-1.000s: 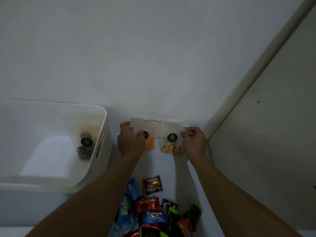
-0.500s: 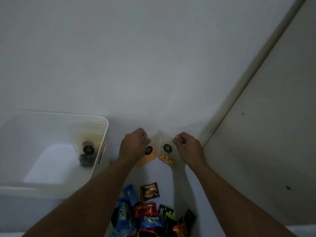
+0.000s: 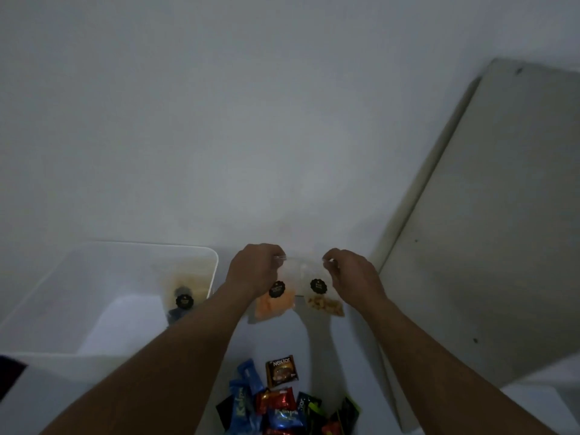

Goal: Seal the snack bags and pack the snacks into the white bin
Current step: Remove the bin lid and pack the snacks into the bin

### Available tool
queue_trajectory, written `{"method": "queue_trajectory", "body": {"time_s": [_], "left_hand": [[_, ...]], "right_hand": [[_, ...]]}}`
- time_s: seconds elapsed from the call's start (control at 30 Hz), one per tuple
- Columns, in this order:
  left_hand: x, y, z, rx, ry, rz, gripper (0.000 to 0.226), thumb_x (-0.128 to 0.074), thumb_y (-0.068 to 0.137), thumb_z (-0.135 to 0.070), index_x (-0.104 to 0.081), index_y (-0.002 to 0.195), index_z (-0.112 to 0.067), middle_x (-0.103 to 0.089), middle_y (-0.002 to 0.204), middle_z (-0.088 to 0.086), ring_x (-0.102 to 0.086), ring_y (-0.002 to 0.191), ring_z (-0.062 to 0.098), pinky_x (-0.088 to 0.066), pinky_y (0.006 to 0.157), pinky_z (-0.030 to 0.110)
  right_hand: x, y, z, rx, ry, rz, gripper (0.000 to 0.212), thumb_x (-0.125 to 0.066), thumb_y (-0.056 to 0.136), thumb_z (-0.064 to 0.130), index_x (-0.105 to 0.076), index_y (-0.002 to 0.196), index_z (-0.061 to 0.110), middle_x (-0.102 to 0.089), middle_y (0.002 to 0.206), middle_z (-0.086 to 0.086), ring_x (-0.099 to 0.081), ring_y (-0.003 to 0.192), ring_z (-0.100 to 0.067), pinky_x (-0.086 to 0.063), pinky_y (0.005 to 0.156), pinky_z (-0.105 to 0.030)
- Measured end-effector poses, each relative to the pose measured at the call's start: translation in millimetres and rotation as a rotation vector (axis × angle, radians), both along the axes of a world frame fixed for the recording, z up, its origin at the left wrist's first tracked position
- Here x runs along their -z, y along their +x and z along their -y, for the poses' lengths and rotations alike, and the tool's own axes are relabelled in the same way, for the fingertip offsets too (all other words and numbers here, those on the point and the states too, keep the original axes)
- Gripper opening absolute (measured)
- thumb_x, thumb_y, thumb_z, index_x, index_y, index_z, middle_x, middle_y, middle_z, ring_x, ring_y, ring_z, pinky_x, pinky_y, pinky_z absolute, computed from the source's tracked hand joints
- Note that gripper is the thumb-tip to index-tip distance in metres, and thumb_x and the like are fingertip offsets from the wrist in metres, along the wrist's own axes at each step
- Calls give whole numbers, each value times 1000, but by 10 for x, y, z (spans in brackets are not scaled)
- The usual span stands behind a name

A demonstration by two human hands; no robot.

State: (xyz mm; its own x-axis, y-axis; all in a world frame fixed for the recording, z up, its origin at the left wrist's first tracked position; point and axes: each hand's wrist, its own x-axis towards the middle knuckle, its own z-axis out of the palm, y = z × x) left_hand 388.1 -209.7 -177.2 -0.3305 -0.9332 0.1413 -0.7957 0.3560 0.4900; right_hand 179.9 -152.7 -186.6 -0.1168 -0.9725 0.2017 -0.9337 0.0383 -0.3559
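Two clear snack bags with black round labels hang side by side in front of me. My left hand [image 3: 255,270] pinches the top edge of the bag with orange snacks [image 3: 274,304]. My right hand [image 3: 351,274] pinches the top corner of the bag with yellow-brown snacks [image 3: 324,306]. The white bin [image 3: 103,277] stands to the left, close to my left wrist. Inside it, near the right wall, lies another clear bag with dark snacks [image 3: 180,304].
A heap of wrapped snacks [image 3: 282,403] in blue, red, brown and green packets lies on the white surface between my forearms. A grey panel [image 3: 486,230] slants along the right side. A white wall fills the background.
Both bags were flat and spread wide, then pinched together; now they hang apart again, lifted slightly. The camera tilted upward, so hands and bin sit lower in view.
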Motion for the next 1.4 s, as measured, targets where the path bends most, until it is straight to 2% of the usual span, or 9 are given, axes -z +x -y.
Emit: {"method": "queue_trajectory", "body": {"time_s": [0.13, 0.23, 0.33, 0.47, 0.67, 0.83, 1.0, 1.17, 1.4], "left_hand": [[-471, 182, -44, 6, -2, -21, 23, -58, 96, -34, -76, 103, -23, -74, 105, 2, -66, 97, 23, -49, 78, 30], [-803, 406, -78, 38, 1, -49, 19, -61, 95, -28, -77, 102, -22, -73, 105, 3, -65, 96, 22, -51, 81, 31], [-1106, 710, -115, 63, -29, -73, 19, -59, 94, -19, -75, 104, -24, -71, 109, 2, -63, 97, 20, -48, 81, 29], [-1430, 1169, -139, 93, -73, -85, 27, -57, 94, -12, -74, 108, -29, -71, 111, 0, -64, 95, 17, -46, 78, 25], [-1678, 1920, -147, 105, -111, -67, 28, -57, 96, -16, -73, 111, -32, -72, 111, -1, -66, 96, 18, -47, 81, 26], [-1679, 2459, -156, 121, -115, -61, 34, -53, 97, -12, -73, 115, -34, -69, 116, 2, -65, 99, 20, -46, 79, 25], [-1558, 2930, -107, 98, -116, -59, 33, -54, 97, -12, -73, 113, -34, -69, 118, 2, -64, 104, 19, -46, 82, 25], [-1335, 3263, -28, 65, -95, -76, 30, -55, 97, -13, -75, 107, -31, -69, 121, 4, -62, 110, 20, -49, 92, 30], [-987, 3428, 92, 43, -42, -93, 28, -54, 96, -17, -76, 105, -31, -68, 122, 1, -63, 107, 18, -50, 92, 31]], "right_hand": [[-462, 146, -99, 18, -33, -20, 16, -51, 95, 17, -67, 97, 20, -71, 95, 0, -65, 88, -23, -49, 72, -31], [-779, 281, -182, 20, -40, -15, 17, -52, 91, 11, -67, 93, 20, -71, 91, 1, -65, 85, -21, -53, 73, -33], [-1060, 485, -253, 14, -56, -29, 24, -53, 92, 8, -68, 105, 22, -71, 97, 3, -66, 90, -20, -53, 75, -31], [-1424, 865, -294, -28, -78, -71, 48, -51, 92, 3, -62, 129, 32, -70, 106, 4, -63, 100, -16, -44, 78, -23], [-1725, 1541, -310, -77, -45, -121, 60, -47, 86, -3, -60, 133, 31, -56, 91, 9, -61, 97, -18, -45, 82, -25], [-1663, 2102, -338, -82, -72, -83, 59, -46, 86, -5, -61, 131, 30, -68, 101, 6, -62, 98, -16, -45, 84, -24], [-1372, 2602, -261, -64, -25, 24, 51, -48, 87, -3, -66, 123, 28, -68, 97, 8, -62, 93, -13, -47, 81, -22], [-957, 2966, -166, -63, 0, 65, 29, -51, 94, 7, -68, 109, 24, -69, 98, 3, -62, 87, -14, -51, 75, -27], [-362, 3165, 26, -39, 123, 61, 22, -51, 95, 14, -66, 105, 27, -69, 104, 2, -64, 90, -17, -55, 80, -33]]}}
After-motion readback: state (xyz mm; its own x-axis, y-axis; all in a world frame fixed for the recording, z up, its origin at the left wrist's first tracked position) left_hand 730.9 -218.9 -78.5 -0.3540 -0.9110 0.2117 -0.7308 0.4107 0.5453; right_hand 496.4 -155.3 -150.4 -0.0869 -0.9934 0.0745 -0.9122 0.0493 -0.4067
